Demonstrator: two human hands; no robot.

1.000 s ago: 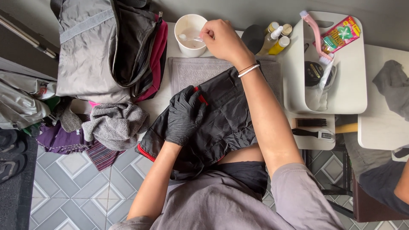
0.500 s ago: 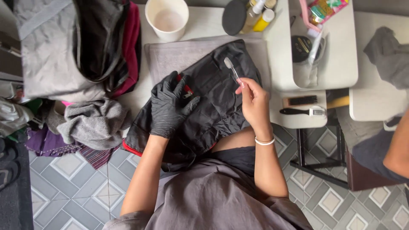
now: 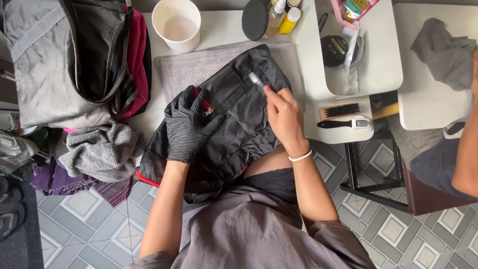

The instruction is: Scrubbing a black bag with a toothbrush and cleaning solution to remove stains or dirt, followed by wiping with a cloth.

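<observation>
A black bag (image 3: 234, 124) with red trim lies on a grey towel (image 3: 184, 69) at the table's front edge. My left hand (image 3: 186, 124), in a black glove, presses flat on the bag beside a red zipper pull. My bare right hand (image 3: 285, 117), with a white band at the wrist, grips a small white brush (image 3: 256, 79). The brush head rests on the upper part of the bag.
A white cup (image 3: 176, 22) of cloudy liquid stands behind the towel. Bottles (image 3: 281, 17) and a black round pad are at the back. A white tray (image 3: 371, 60) holds a tin; two brushes (image 3: 343, 115) lie below. Another person's arm (image 3: 465, 154) is at right. Bags and cloths pile at left.
My right hand came back from the cup with the small brush and now holds it against the bag. My left hand has stayed on the bag.
</observation>
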